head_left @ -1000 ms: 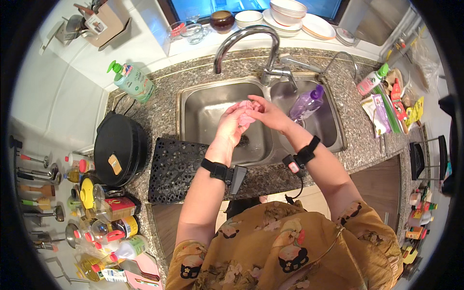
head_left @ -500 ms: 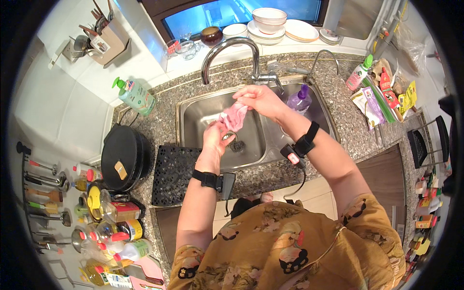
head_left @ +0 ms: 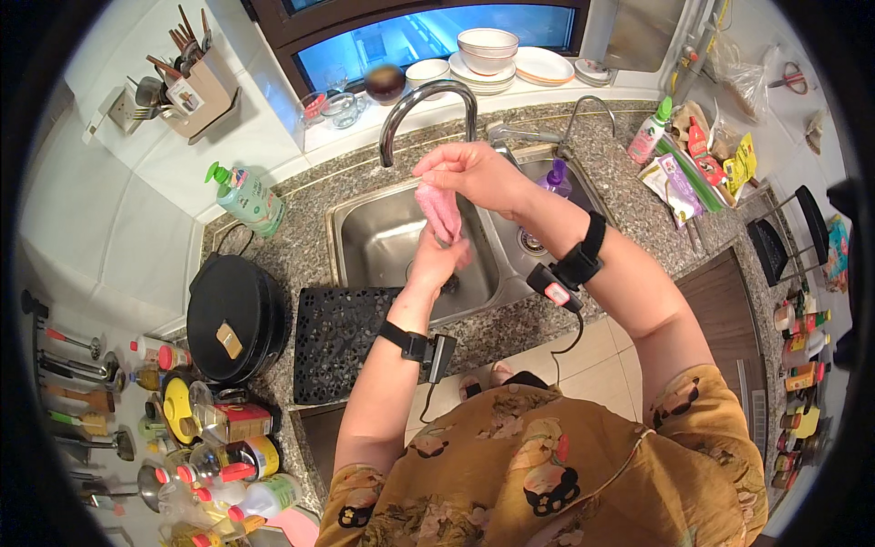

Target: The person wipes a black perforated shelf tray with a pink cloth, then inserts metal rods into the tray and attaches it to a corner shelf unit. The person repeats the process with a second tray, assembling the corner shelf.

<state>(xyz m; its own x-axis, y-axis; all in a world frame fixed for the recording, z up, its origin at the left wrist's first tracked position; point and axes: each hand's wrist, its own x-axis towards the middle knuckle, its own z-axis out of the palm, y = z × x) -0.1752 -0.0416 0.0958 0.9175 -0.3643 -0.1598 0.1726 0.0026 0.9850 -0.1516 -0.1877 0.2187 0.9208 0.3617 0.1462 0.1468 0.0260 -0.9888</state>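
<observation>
A crumpled pink cloth is stretched between my two hands above the left basin of the steel sink. My right hand pinches its upper end, a little in front of the chrome faucet. Below it, my left hand is closed on the cloth's lower end; its fingertips are slightly blurred. The basin's drain is partly hidden behind my left hand. Each wrist wears a black strap with a small device.
A black perforated mat lies on the counter left of my left forearm, beside a round black appliance. A green pump bottle stands at back left. A purple bottle sits by the right basin. Stacked bowls and plates line the windowsill.
My left hand has shifted right, under my right hand. The cloth, spread at a slant before, now hangs narrower and more upright between them. The whole view has turned slightly.
</observation>
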